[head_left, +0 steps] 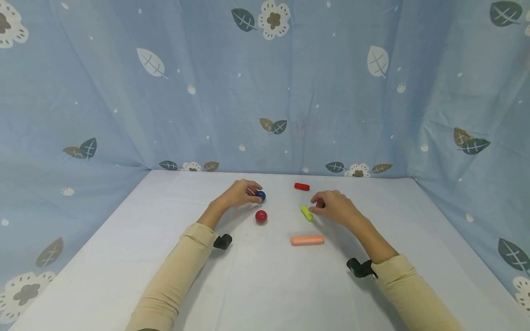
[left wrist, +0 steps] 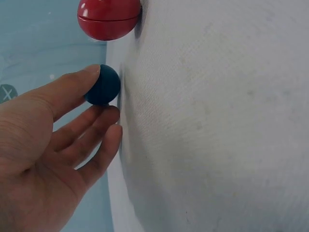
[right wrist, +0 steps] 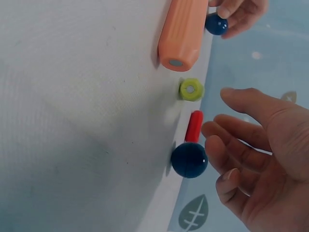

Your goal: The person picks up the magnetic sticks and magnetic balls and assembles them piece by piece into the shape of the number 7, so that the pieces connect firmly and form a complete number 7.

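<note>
On the white table, my left hand (head_left: pixel 241 193) holds a small blue ball (head_left: pixel 261 196), the thumb against one side and fingertips at the other. A glossy red ball (head_left: pixel 261 216) with a seam line sits just nearer to me. My right hand (head_left: pixel 336 208) hovers low with thumb and fingers apart, nothing between them. Its thumb tip is right by a short yellow-green stick (head_left: pixel 307 213). Close to its fingers in the right wrist view is a second blue ball (right wrist: pixel 189 160), mostly hidden behind the hand in the head view.
A longer salmon-coloured stick (head_left: pixel 307 240) lies crosswise nearer to me. Farther back is a short red stick (head_left: pixel 302 186). A blue leaf-patterned curtain (head_left: pixel 331 115) hangs along the table's back edge and sides.
</note>
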`<state>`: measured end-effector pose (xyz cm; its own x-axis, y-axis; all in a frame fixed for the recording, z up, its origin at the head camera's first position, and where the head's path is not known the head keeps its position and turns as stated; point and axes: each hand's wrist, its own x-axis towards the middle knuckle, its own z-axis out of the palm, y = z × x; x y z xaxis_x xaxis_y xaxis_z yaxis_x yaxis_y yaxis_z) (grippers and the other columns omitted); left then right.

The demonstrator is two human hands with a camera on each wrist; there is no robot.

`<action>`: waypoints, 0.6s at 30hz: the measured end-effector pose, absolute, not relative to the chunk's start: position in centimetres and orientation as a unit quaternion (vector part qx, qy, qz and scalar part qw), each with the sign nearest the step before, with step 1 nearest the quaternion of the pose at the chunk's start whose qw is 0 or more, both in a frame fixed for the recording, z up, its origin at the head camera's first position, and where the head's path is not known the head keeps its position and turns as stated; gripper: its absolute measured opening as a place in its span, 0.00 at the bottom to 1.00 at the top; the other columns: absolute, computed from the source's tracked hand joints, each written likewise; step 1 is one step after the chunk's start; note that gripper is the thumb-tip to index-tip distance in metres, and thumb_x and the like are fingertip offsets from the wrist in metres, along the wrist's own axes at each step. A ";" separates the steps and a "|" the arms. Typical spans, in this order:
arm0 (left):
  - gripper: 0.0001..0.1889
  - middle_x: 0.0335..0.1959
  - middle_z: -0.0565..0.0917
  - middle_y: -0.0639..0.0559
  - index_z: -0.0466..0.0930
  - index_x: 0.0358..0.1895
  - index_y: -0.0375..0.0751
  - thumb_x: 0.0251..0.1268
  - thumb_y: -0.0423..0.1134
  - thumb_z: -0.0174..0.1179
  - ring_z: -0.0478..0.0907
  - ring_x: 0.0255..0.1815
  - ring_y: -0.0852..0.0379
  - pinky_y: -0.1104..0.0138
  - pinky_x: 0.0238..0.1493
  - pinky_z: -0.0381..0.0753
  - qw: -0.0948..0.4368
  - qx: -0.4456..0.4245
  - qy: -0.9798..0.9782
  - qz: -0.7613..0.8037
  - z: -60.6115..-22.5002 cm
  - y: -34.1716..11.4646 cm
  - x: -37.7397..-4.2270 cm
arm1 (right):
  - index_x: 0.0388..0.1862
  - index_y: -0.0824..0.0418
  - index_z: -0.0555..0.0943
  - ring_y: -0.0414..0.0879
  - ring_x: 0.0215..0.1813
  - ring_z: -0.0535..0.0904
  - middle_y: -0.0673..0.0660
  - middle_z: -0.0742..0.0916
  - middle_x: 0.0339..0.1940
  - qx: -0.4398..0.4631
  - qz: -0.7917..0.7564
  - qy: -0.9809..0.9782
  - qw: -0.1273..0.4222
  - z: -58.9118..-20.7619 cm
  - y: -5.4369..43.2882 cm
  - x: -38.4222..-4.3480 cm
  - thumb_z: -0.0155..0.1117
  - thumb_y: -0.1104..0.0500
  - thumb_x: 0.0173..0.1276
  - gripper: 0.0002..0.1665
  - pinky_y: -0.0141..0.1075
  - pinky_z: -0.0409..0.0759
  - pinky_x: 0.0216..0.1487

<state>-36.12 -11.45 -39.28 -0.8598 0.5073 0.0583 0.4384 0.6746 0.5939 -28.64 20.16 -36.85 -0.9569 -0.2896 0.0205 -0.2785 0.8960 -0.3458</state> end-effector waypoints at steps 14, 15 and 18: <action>0.23 0.52 0.85 0.42 0.78 0.60 0.38 0.62 0.40 0.67 0.84 0.52 0.49 0.59 0.55 0.83 0.059 0.253 0.913 0.316 -39.1 -11.2 -36.2 | 0.52 0.58 0.84 0.44 0.35 0.78 0.52 0.87 0.36 -0.148 -0.186 0.969 0.063 -37.3 19.9 -28.6 0.70 0.50 0.64 0.21 0.34 0.79 0.37; 0.23 0.52 0.85 0.41 0.78 0.60 0.38 0.62 0.40 0.67 0.84 0.52 0.49 0.59 0.55 0.83 0.059 0.253 0.912 0.316 -39.1 -11.2 -36.2 | 0.52 0.58 0.84 0.44 0.36 0.78 0.52 0.88 0.36 -0.148 -0.186 0.969 0.064 -37.4 19.8 -28.5 0.70 0.50 0.64 0.21 0.34 0.79 0.37; 0.23 0.52 0.85 0.41 0.78 0.60 0.38 0.62 0.40 0.67 0.84 0.52 0.48 0.58 0.55 0.82 0.060 0.255 0.911 0.318 -39.2 -11.2 -36.2 | 0.52 0.58 0.84 0.43 0.36 0.79 0.52 0.88 0.37 -0.148 -0.187 0.969 0.066 -37.5 19.6 -28.4 0.70 0.50 0.64 0.21 0.35 0.80 0.38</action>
<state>-36.21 -11.23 -39.22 -0.8625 0.5032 0.0531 0.4271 0.6676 0.6098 -28.44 19.64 -37.49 -0.9475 -0.3113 -0.0728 -0.2619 0.8864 -0.3818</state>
